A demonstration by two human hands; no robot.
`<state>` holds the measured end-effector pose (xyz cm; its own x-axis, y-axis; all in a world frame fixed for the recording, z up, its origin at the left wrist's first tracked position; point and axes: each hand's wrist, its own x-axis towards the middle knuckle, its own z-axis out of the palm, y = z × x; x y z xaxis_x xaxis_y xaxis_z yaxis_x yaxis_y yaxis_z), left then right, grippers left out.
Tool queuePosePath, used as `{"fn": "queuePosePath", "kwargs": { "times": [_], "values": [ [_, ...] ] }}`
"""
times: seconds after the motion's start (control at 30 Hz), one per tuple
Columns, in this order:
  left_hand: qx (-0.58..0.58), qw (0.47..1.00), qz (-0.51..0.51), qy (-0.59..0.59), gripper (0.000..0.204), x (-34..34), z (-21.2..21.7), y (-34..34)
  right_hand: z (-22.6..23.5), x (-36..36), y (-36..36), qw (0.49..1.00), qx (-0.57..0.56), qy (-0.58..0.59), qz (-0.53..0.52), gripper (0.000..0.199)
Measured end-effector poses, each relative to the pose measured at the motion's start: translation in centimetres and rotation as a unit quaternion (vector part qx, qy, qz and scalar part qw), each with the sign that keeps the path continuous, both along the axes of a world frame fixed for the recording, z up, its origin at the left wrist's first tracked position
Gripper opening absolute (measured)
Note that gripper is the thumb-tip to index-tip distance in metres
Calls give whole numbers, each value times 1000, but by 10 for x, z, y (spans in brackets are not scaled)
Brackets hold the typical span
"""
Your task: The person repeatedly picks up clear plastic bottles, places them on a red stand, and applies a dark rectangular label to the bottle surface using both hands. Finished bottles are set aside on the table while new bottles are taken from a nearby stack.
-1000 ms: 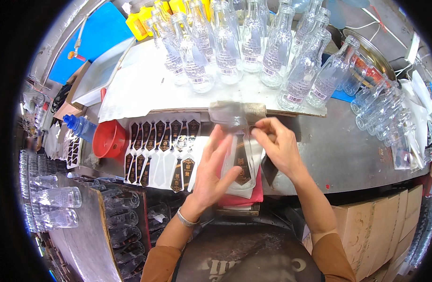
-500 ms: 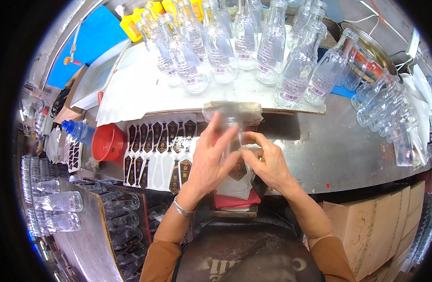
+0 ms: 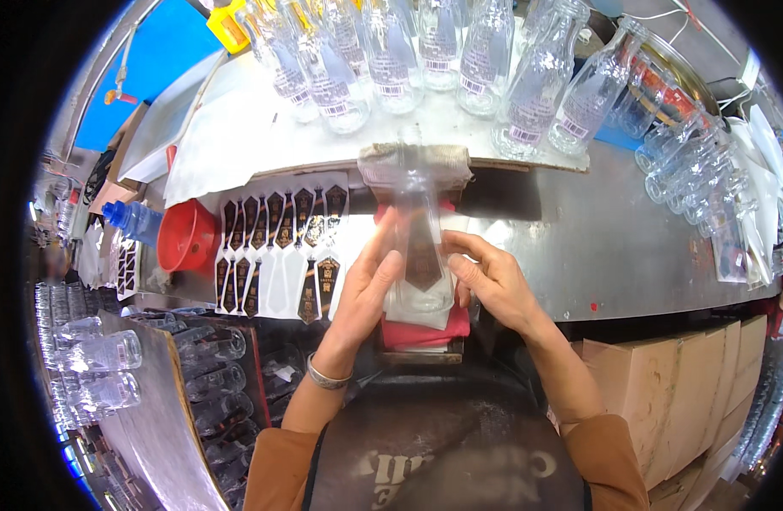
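A clear glass bottle (image 3: pixel 423 301) lies in front of me with its neck pointing away, on a cloth-padded rest. A dark tie-shaped label (image 3: pixel 422 255) shows on its upper side. My left hand (image 3: pixel 368 285) holds the bottle's left flank, fingers stretched along it and thumb near the label. On the right flank, my right hand (image 3: pixel 495 283) grips with bent fingers and thumb tip at the glass. Motion blurs the bottle and some left fingertips. Left of it lies a sheet of labels (image 3: pixel 276 247) with several blank gaps.
Several clear bottles (image 3: pixel 396 72) stand on the white board (image 3: pixel 230 140) at the back. A red bowl (image 3: pixel 187 238) and a blue-capped bottle (image 3: pixel 136 220) sit left. More bottles (image 3: pixel 690 183) lie far right. Cardboard boxes (image 3: pixel 664 400) stand below the metal table (image 3: pixel 570 272).
My left hand has drawn back from above the bottle to its left side. The right hand has parted from the left and lies on the right side. The view has shifted slightly.
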<state>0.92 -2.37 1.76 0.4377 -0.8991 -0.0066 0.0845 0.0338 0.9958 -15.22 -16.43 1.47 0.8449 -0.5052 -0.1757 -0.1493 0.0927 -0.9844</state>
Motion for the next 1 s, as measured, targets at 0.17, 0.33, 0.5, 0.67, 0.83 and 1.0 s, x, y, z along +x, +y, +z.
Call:
{"fn": "queuePosePath", "kwargs": {
  "times": [0.17, 0.33, 0.5, 0.67, 0.83, 1.0],
  "values": [
    [0, 998, -22, 61, 70, -4, -1, 2, 5, -3, 12, 1000, 4, 5, -17, 50],
    [-14, 997, -23, 76, 73, -2, -8, 2, 4, 2, 14, 999, -33, 9, -24, 52],
    [-17, 998, -20, 61, 75, -4, -8, 1, 1, 1, 13, 999, -24, 2, -23, 53],
    [-12, 998, -20, 60, 75, -4, -8, 1, -1, 1, 13, 999, -22, -3, -26, 52],
    [-13, 998, -16, 67, 75, -4, -8, 1, 3, 2, 15, 999, -31, 7, -25, 52],
    [4, 998, -20, 68, 76, -4, -4, 0, -26, -4, -7, 994, 71, -12, -79, 42]
  ]
}}
